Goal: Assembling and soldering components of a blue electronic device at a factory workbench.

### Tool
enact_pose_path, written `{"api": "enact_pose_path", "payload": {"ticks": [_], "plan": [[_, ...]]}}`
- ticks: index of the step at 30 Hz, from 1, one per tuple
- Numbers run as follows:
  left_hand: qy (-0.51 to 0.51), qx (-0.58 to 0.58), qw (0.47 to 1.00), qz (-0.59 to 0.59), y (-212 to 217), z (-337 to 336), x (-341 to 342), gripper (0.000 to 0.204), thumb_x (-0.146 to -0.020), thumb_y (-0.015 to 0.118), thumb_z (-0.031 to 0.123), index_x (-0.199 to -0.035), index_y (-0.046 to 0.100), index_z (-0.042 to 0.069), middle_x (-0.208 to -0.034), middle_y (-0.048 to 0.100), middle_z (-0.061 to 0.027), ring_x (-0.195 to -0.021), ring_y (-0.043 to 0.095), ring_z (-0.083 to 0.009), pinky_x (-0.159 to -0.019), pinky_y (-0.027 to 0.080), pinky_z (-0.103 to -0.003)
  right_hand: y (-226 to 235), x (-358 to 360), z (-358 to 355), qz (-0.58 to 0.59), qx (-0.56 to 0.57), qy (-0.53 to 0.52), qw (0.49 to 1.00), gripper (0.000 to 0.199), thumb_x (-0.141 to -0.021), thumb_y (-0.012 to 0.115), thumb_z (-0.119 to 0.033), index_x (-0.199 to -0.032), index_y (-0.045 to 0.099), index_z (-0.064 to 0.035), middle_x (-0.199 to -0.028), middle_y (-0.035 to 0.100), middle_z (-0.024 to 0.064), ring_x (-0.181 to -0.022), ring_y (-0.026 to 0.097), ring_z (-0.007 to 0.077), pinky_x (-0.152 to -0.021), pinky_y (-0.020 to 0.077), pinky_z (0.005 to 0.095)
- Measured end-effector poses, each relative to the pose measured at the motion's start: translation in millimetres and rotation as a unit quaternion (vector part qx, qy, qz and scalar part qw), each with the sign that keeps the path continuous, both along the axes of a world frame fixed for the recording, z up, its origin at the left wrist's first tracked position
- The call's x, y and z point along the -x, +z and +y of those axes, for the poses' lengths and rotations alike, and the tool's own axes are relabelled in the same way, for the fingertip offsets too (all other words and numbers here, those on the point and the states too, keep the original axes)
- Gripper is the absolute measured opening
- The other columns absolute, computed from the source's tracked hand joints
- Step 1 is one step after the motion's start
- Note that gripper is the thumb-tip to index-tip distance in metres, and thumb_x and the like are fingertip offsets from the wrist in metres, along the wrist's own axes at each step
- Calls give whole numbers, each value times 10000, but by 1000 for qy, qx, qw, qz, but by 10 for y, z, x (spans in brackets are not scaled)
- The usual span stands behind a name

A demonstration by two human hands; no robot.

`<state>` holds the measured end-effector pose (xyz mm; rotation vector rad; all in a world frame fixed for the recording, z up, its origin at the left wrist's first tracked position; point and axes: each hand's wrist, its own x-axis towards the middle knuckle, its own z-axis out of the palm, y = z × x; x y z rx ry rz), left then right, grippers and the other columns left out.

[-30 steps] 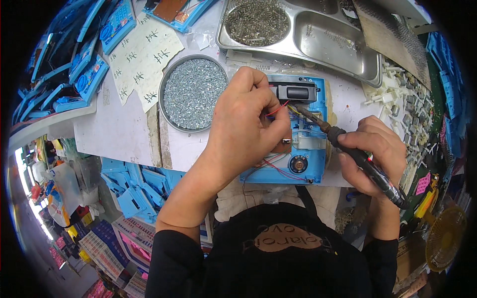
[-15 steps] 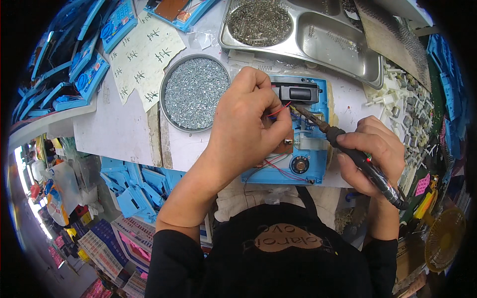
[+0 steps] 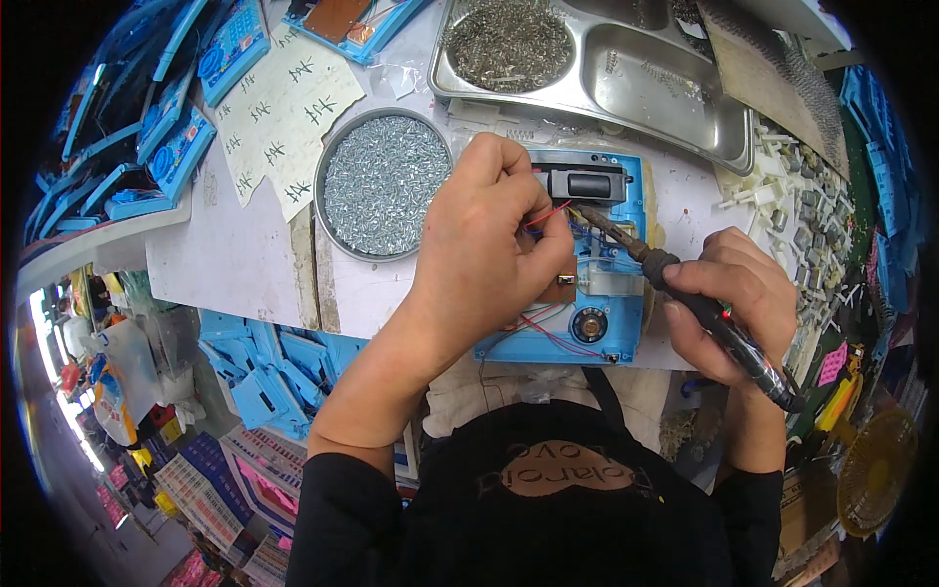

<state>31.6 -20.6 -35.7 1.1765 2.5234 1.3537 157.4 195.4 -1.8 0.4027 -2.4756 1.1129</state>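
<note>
Blue casing half hidden under left hand pinching wires.

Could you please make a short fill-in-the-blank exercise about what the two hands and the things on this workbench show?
1. The right hand holds a soldering ____.
2. The left hand pinches a thin ____ wire over the blue plastic housing.
3. The round tin beside the left hand is full of small ____.

Missing words: iron; red; screws
</note>
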Motion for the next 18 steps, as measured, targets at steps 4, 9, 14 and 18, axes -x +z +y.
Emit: {"api": "enact_pose_path", "payload": {"ticks": [4,9,14,18], "plan": [[2,5,1000,-1,7,0,-4,156,-747,752,59,-735,611,-5,-924,546,-138,-785,601,-306,-669,516,-392,-3,-19,-9,2,2,-5,1000,312,-721,798,-35,-1020,709,-50,-644,564,59,-549,543,240,-546,420,348],[3,2,1000,-5,-5,4,-7,158,-749,755,65,-731,613,-3,-925,547,-137,-785,602,-308,-672,516,-393,19,-75,13,9,2,-4,1000,301,-732,798,-43,-1019,706,-40,-652,568,68,-549,538,243,-544,417,346],[7,10,1000,-1,11,11,-14,153,-745,758,55,-732,616,-1,-921,550,-133,-781,603,-304,-670,516,-392,89,-145,47,4,9,-3,1000,301,-738,793,-43,-1024,701,-31,-656,572,74,-556,539,250,-550,422,346],[9,7,1000,-1,4,8,-17,148,-744,760,48,-732,621,-1,-918,551,-132,-778,602,-300,-669,514,-390,98,-198,52,7,16,-12,1000,299,-747,794,-51,-1028,696,-29,-660,580,74,-561,541,254,-556,427,349]]}}
